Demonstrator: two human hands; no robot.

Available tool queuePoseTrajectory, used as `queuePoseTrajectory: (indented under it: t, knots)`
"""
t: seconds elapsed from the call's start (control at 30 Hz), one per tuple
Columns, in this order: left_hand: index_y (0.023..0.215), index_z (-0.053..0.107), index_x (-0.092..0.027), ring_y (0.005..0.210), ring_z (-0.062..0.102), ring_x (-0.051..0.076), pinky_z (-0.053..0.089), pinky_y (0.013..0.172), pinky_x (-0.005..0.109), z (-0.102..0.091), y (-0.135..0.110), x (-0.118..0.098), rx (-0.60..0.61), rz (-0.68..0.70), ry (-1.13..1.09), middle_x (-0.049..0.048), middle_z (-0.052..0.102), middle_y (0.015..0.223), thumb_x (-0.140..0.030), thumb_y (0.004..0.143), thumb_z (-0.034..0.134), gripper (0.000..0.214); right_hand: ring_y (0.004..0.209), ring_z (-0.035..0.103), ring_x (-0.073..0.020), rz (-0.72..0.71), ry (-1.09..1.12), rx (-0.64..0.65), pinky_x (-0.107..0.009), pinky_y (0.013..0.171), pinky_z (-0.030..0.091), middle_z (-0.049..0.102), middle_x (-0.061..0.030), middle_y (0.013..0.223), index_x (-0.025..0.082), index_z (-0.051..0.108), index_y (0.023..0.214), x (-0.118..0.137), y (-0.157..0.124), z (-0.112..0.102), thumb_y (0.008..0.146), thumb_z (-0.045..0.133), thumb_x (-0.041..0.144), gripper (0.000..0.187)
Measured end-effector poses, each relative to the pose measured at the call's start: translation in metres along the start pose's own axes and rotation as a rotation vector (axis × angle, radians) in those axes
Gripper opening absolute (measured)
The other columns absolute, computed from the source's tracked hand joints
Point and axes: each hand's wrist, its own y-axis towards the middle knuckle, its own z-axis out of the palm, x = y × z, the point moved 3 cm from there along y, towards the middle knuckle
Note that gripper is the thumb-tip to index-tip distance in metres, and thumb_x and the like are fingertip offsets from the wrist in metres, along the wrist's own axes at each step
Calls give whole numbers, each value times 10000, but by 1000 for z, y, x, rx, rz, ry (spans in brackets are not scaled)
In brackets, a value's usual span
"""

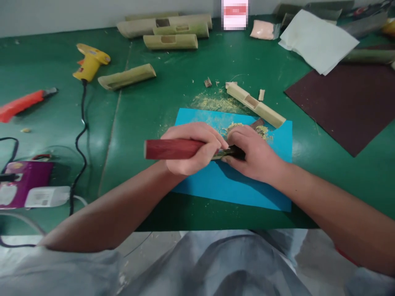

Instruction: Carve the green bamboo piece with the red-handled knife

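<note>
My left hand (193,148) is wrapped round the red wooden handle (169,149) of a carving tool that lies level over a blue cutting mat (234,185). The tool's dark metal shaft (228,153) runs right into my right hand (253,154), whose closed fingers pinch it and cover whatever lies beneath. Pale shavings (237,126) sit on the mat just behind both hands. A bamboo piece (256,105) with a rectangular slot rests at the mat's far edge, apart from my hands.
Several slotted bamboo pieces (169,31) lie at the back, one (126,77) nearer left. A yellow glue gun (89,63) with black cord, an orange cutter (21,105), a purple box (24,176) and white adapter sit left. Dark sandpaper (348,102) and white sheets (317,41) lie right.
</note>
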Motion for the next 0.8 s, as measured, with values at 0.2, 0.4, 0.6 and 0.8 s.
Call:
queuePoseTrajectory:
  t: [0.2,0.4,0.6,0.8]
  knots:
    - [855,734,-217,784,780,152,644,730,255,0,4,0,132,4,-22,25,815,890,-262,923,694,91,902,537,-239,15,1,15,-433,836,441,588,-44,905,267,434,834,-1,1,1,910,644,290,225]
    - [845,737,-213,778,777,151,648,734,250,-1,4,1,148,-8,-4,34,815,876,-293,920,710,113,912,543,-243,29,12,21,-442,846,441,583,-41,905,268,424,831,-2,1,1,899,646,278,232]
    - [837,725,-217,782,774,152,642,740,260,2,6,-3,157,-10,-7,20,813,870,-214,895,702,62,913,547,-245,26,15,29,-447,851,448,586,-47,906,267,431,832,-1,1,0,887,639,253,215]
    - [742,690,-239,675,746,146,607,627,261,5,10,-9,128,-9,29,-2,787,763,-191,859,695,127,933,561,-248,31,23,6,-443,859,455,614,-46,921,265,484,852,-1,0,1,887,648,254,168]
